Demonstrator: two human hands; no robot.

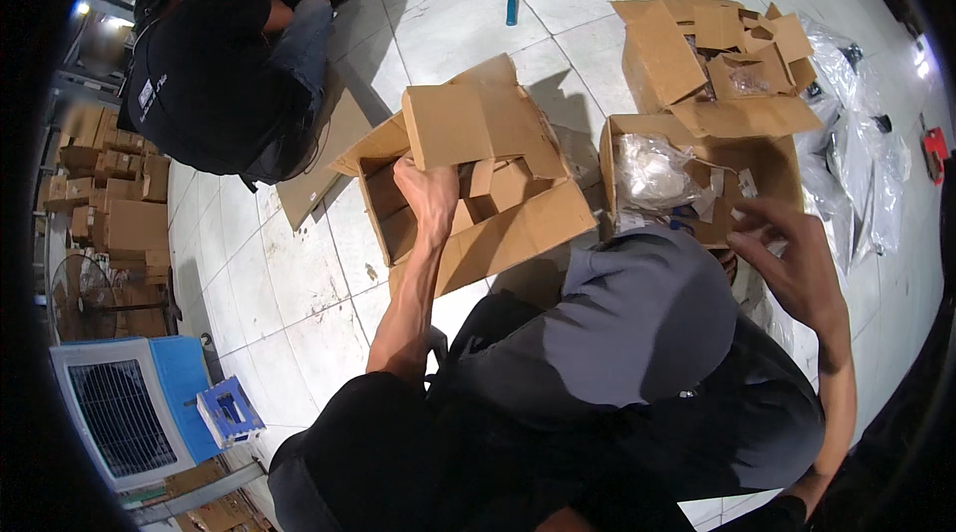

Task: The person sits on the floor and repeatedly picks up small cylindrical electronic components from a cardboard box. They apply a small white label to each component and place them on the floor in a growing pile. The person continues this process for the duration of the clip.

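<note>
Nearest the camera, a grey-clad knee (647, 313) rises beside the near right corner of the middle carton (518, 235), which sits on the white tiled floor (269, 293). Work on the cartons looks partway along: opening this one is done, its flaps spread, while brown cardboard pieces (512, 186) lie loose inside — handling these and folding the flaps down appear to be left. It is plain brown, slightly skewed, with a tilted panel (448, 124) standing over its far left side.

At that panel's lower edge the left hand (428, 196) is curled, fingers folded inward; their tips are hidden, so I cannot tell whether they pinch it. The right hand (792, 268) hangs near the right carton's (772, 159) near right corner, fingers bent and parted — nothing visible between them. A clear bag (652, 174) of whitish contents fills that carton's left end.
</note>
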